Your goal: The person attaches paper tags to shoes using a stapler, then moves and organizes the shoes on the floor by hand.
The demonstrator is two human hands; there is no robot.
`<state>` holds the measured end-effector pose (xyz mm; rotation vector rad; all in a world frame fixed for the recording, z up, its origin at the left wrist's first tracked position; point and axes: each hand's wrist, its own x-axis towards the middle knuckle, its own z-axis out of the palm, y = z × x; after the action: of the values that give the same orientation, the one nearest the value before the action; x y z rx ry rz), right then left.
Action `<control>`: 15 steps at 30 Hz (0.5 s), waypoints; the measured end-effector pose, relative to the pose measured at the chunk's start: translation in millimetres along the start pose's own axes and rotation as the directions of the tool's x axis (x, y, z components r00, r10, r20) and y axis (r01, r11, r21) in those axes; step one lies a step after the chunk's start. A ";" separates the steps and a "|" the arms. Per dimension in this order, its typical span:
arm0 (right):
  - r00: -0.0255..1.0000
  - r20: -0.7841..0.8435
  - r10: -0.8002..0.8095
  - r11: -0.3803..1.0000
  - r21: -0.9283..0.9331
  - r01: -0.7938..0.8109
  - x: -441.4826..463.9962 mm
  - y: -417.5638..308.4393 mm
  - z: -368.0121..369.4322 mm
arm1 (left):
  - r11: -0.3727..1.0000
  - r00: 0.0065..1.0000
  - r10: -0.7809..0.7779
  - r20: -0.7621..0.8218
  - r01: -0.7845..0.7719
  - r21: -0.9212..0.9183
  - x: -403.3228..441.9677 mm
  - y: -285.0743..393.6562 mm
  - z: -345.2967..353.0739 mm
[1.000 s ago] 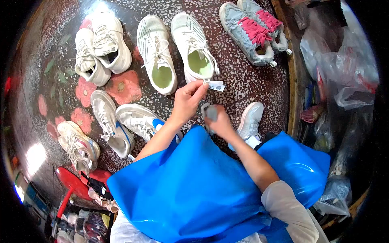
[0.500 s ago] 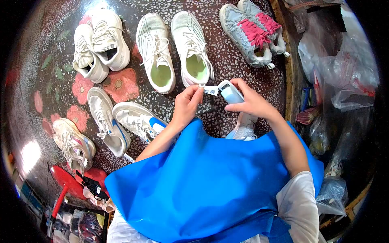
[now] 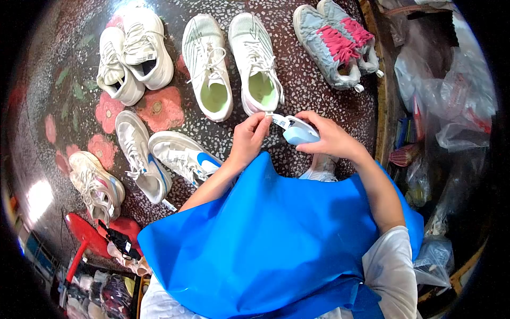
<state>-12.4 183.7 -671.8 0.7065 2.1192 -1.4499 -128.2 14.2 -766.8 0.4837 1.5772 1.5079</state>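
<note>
Between thumb and fingers, my left hand (image 3: 252, 137) pinches the end of a small white tag (image 3: 280, 121) just below the heel of a white shoe (image 3: 255, 66) with a green insole. My right hand (image 3: 329, 137) is closed around a small light-blue and white device (image 3: 301, 133), its end touching the tag's printed part. The matching white shoe (image 3: 209, 69) stands to the left. A blue apron (image 3: 255, 234) covers my lap below both hands.
More white shoes (image 3: 146, 50) stand at the upper left, grey-and-pink sneakers (image 3: 332, 45) at the upper right. Blue-marked shoes (image 3: 180, 155) and a worn shoe (image 3: 96, 183) lie left. Plastic bags (image 3: 451, 95) hang right; a red stool (image 3: 87, 234) is lower left.
My right hand has come up and right from beside my lap, bringing the device to the tag. Since half a second ago the device has tilted. My left hand still pinches the tag.
</note>
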 end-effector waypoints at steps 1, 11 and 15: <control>1.000 -0.014 -0.005 0.999 -0.050 0.004 1.5 1.7 2.4 | 1.000 1.000 0.003 -0.001 -0.003 0.007 0.3 -0.3 0.8; 0.992 -0.051 -0.117 0.953 -0.286 0.098 2.2 1.6 11.8 | 0.998 0.998 0.048 -0.044 -0.046 0.036 -3.0 -3.3 3.3; 0.992 -0.067 -0.111 0.964 -0.249 0.091 2.7 -2.3 16.0 | 0.997 0.997 0.055 -0.054 -0.052 0.054 -3.3 -6.0 5.7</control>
<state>-14.4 168.4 -677.1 0.5780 2.3748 -1.1968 -120.2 13.8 -770.8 0.5213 1.6625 1.5354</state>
